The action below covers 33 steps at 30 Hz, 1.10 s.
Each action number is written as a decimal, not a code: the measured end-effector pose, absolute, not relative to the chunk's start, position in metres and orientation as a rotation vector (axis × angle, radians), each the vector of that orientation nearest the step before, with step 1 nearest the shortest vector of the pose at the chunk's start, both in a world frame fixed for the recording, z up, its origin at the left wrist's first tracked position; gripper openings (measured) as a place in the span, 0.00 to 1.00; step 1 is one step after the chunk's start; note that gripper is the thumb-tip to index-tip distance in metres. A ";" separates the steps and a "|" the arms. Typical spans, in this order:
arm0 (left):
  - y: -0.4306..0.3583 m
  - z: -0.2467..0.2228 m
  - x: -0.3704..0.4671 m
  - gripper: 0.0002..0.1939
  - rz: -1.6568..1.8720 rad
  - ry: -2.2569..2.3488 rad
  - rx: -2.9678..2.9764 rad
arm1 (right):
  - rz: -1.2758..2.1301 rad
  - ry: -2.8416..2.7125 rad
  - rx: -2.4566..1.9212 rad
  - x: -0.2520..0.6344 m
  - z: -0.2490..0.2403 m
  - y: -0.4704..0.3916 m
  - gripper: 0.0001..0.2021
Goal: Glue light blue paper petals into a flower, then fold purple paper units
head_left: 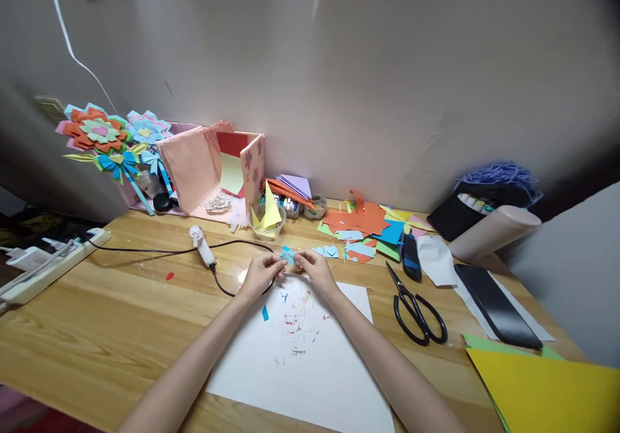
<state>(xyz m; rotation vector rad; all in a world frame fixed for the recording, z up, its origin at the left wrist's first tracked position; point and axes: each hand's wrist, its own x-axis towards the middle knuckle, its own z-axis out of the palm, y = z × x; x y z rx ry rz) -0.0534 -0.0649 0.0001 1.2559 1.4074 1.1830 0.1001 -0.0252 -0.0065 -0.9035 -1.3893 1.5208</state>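
Between my two hands is a small folded piece of blue paper (287, 254), held above the far edge of a white sheet (256, 371). My left hand (262, 273) pinches its left side and my right hand (314, 269) pinches its right side. Coloured marks cover the middle of the white sheet. A loose blue scrap (265, 313) lies on it by my left forearm. Just beyond my right hand rest small light-blue folded pieces (329, 251). The fingertips partly hide the held paper, so its exact shape is unclear.
Black-handled scissors (415, 307) lie at right, near a phone (496, 305) and yellow paper (547, 388). A white corded glue gun (202, 247) sits left, its cable crossing behind my left hand. Paper scraps (356, 216), a pink box (186, 168) and paper flowers (99, 132) line the back.
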 end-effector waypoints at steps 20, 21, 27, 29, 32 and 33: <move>-0.070 -0.001 -0.053 0.12 1.198 1.333 1.144 | 1.413 -1.461 -0.929 0.095 -0.012 -0.030 0.10; -0.070 -0.001 -0.053 0.12 1.198 1.332 1.136 | 1.440 -1.461 -0.925 0.095 -0.012 -0.029 0.10; -0.070 -0.003 -0.054 0.15 1.181 1.358 1.152 | 1.498 -1.492 -0.924 0.098 -0.012 -0.027 0.11; -0.070 -0.004 -0.054 0.16 1.175 1.357 1.170 | 1.496 -1.496 -0.917 0.098 -0.013 -0.026 0.11; -0.072 -0.005 -0.053 0.15 1.166 1.355 1.240 | 1.504 -1.469 -0.915 0.098 -0.014 -0.027 0.11; -0.073 -0.005 -0.052 0.15 1.160 1.366 1.293 | 1.508 -1.453 -0.913 0.098 -0.015 -0.027 0.12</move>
